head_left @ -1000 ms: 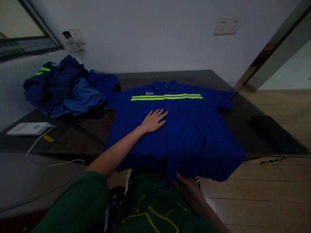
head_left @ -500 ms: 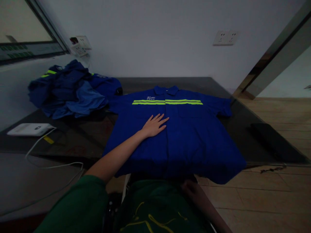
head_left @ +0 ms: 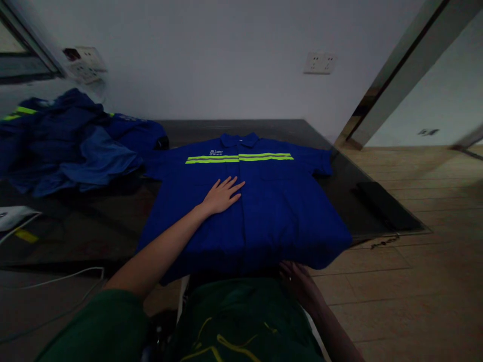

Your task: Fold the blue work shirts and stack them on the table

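Observation:
A blue short-sleeved work shirt (head_left: 271,211) lies front up across the dark table, collar toward the wall, with yellow-green reflective stripes over its chest. Its lower edge hangs over the near side of the table. My left hand (head_left: 222,196) rests flat on the shirt's front beside the button placket, fingers spread. At the shirt's bottom edge, right of the middle, is my right hand (head_left: 298,281), low and in shadow. Its fingertips meet the hem or go under it, so I cannot tell whether they grip the cloth.
A heap of crumpled blue work clothes (head_left: 71,146) sits on the table's left. A white device (head_left: 13,216) with a cable is at the far left. A black flat case (head_left: 387,203) lies by the right edge of the dark table (head_left: 313,131). Sockets (head_left: 320,63) are on the wall.
My view has turned to the right. My right hand has come up from my lap to the shirt's hem. My left hand stays flat at the same place on the shirt.

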A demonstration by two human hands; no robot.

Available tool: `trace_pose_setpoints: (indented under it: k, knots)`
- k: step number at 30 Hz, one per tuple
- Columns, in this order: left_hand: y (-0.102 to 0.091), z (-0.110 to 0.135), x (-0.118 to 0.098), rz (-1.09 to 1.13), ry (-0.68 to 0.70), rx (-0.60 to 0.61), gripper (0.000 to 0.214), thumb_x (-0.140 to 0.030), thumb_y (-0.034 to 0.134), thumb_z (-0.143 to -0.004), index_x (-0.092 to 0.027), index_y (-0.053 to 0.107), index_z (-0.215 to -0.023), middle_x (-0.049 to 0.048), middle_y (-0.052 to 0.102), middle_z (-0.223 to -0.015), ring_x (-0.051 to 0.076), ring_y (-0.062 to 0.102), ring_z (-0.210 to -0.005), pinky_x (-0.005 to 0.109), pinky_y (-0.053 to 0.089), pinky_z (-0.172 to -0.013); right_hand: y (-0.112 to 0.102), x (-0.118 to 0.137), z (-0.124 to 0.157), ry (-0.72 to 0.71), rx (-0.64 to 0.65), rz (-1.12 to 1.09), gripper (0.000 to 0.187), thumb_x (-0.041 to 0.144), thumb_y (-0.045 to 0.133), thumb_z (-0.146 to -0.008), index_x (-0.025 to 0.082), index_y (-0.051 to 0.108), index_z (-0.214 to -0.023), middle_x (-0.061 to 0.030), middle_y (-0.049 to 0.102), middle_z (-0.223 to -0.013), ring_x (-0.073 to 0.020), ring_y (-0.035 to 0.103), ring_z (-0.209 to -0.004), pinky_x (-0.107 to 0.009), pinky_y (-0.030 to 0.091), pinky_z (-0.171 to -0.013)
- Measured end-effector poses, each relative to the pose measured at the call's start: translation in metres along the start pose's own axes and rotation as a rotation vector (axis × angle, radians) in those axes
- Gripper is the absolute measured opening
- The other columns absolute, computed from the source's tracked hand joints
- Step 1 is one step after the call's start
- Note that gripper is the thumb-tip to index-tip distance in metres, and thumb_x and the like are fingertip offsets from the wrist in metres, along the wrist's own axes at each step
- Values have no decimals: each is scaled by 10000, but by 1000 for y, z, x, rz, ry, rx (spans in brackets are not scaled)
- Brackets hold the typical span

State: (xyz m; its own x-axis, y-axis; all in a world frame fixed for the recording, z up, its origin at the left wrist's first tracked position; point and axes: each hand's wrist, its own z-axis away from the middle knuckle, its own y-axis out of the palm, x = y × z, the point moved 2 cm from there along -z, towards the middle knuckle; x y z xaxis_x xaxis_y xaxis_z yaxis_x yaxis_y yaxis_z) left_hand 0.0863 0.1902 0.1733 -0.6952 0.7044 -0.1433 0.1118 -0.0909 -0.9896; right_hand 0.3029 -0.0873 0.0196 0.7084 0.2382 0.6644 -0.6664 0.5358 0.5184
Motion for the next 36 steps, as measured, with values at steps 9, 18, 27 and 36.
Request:
trace_pose_setpoints:
  k: [9, 18, 27, 36]
  knots:
    - [-2, 0, -2, -10, -6, 2, 539, -508, 224, -984, -367, 190, -1504, 10, 197, -1586, 244, 155, -1460, 515, 151, -1157, -2, 0, -4, -66, -84, -74, 345, 370, 908, -475, 232, 663, -675, 2, 732, -815, -211, 683, -887, -379, 546, -826]
    - [0, 0, 0, 9, 0, 1, 542, -527, 207, -982, -384, 170, -1503, 11, 183, -1590, 253, 153, -1460, 529, 150, -1153, -15, 6, 4, -172, -247, -71, 503, 281, 903, -471, 276, 664, -913, 19, 721, -984, -194, 679, -929, -278, 600, -736]
    - [-8, 4, -4, 39, 13, -76, 514, -413, 323, -984, -305, 279, -1485, 71, 261, -1565, 262, 194, -1449, 537, 194, -1144, -41, 3, 2, -46, 7, 109, 385, 375, 877, -537, 192, 722, -838, -113, 733, -977, -283, 674, -978, -435, 526, -887]
    - [-17, 37, -94, 140, 356, 30, 642, -552, 404, -934, -210, 326, -1471, 123, 232, -1568, 257, 157, -1459, 469, 174, -1171, -96, 35, -7, -243, -214, -75, 289, 524, 738, -641, 315, 692, -836, -6, 738, -945, -208, 660, -966, -449, 480, -955]
